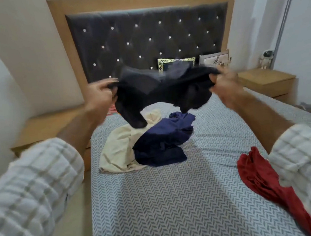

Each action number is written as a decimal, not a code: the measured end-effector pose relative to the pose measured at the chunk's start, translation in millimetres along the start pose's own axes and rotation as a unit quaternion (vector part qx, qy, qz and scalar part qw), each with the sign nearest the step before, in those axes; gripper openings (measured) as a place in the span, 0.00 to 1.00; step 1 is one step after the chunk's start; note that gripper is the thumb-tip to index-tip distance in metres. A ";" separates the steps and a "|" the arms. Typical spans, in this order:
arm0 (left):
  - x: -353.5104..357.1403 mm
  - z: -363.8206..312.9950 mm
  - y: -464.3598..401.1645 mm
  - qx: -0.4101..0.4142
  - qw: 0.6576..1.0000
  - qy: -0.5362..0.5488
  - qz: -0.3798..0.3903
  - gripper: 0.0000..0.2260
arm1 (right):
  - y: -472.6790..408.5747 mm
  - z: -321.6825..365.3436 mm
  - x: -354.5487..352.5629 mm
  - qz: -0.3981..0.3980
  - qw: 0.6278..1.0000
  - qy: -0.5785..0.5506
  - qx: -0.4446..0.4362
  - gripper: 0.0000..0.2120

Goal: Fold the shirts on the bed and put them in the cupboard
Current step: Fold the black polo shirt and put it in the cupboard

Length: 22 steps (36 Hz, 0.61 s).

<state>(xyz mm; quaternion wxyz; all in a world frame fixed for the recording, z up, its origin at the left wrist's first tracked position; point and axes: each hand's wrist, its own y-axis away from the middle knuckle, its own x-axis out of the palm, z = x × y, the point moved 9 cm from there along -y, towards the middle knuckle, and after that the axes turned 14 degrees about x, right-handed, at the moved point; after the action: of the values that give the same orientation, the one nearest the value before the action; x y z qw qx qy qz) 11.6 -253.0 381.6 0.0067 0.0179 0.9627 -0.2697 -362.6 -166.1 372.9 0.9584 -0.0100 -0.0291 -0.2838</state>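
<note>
Holding up a black shirt (pixel 159 90), the left hand (pixel 97 95) and right hand (pixel 226 82) each pinch one end above the head end of the bed (pixel 179 202). It looks soft, light and floppy, so gripping the shoulders should spread it flat.

Bed (pixel 179 202) with grey-and-white herringbone cover filling the centre and lower frame, crumpled cream shirt (pixel 116 153) and navy shirt (pixel 163 144) touching at mid-frame, red shirt (pixel 258 176) at lower right edge, patterned pillows (pixel 166 63) against the headboard at upper centre
</note>
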 end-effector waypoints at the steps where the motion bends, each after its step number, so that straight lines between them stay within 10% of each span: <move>1: -3.9 18.8 16.3 0.000 0.999 -0.037 0.028 0.15 | 0.7 -28.7 -4.7 0.007 0.999 0.032 0.009 0.18; 16: -33.7 217.6 328.1 -0.192 0.868 -0.259 0.377 0.12 | 174.1 -340.5 -93.8 0.139 0.908 0.345 0.194 0.17; 22: -44.6 239.0 403.9 -0.203 0.825 -0.304 0.431 0.12 | 235.3 -397.8 -117.3 0.202 0.826 0.510 0.131 0.24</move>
<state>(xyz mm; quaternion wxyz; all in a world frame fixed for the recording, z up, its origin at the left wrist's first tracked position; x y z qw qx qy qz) 72.3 -33.7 -31.2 0.4184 0.3467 0.8390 -0.0298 -312.8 80.8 -32.0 0.8650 0.2565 0.4293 -0.0422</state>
